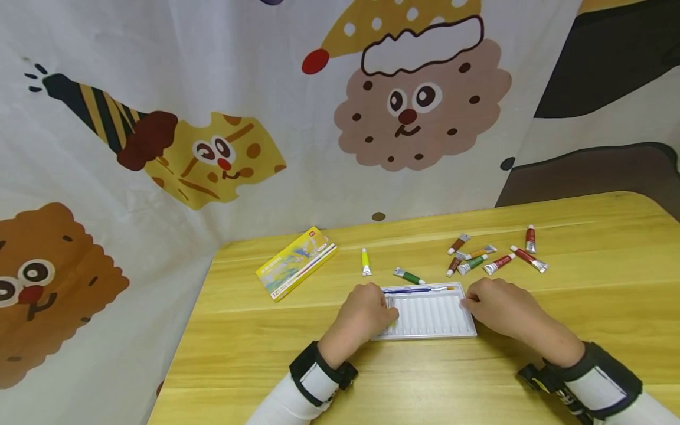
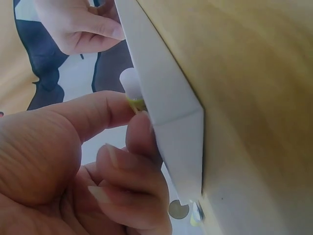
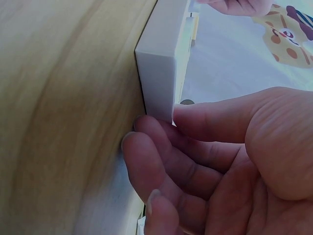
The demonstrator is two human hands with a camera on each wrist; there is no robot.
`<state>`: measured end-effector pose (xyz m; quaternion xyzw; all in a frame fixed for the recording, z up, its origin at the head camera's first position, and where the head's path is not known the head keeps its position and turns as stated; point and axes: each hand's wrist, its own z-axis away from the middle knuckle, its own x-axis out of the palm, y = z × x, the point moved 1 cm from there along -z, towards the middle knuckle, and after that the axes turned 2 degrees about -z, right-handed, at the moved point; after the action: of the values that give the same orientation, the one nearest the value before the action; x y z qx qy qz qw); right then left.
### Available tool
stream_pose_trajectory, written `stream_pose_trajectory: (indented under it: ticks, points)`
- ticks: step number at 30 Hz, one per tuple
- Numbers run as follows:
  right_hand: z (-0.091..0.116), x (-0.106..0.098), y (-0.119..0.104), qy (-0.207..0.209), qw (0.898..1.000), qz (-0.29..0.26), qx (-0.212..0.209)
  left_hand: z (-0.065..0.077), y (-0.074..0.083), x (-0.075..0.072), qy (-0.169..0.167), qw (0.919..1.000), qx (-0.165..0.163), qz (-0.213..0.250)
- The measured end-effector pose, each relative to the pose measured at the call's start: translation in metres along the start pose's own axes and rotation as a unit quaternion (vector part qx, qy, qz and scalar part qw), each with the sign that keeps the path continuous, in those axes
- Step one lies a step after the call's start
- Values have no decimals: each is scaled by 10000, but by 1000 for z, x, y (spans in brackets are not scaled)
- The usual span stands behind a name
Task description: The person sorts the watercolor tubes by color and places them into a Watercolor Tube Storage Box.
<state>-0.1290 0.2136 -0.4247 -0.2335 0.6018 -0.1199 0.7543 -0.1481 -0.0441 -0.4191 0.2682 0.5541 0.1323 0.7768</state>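
A white plastic tray (image 1: 441,337) with narrow slots lies flat on the table. At its left end my left hand (image 1: 368,310) pinches a small paint tube between thumb and fingers. The tube's white cap (image 2: 130,82) and yellow collar show in the left wrist view; most of its body is hidden by the hand. My right hand (image 1: 499,306) grips the tray's right edge, thumb on the rim and fingers against the side wall (image 3: 159,83). A blue-handled paintbrush (image 1: 417,290) lies in the long slot along the tray's far side.
Beyond the tray are a green paint tube (image 1: 409,275) and a yellow one (image 1: 365,262). Several red, brown, green and orange tubes (image 1: 499,264) lie scattered at the back right. A yellow box (image 1: 296,264) rests at the back left. Behind the table (image 1: 239,354) hangs a printed cloth (image 1: 297,177).
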Motion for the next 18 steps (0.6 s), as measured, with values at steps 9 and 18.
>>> stream_pose_trajectory:
  ticks: [9, 18]
  points:
    - [0, 0, 0, 1, 10000, -4, 7, 2, 2, 1, 43, 10000, 2, -82]
    - [-1, 1, 1, 9, 10000, -4, -3, 1, 0, 2, -34, 9999, -30, -94]
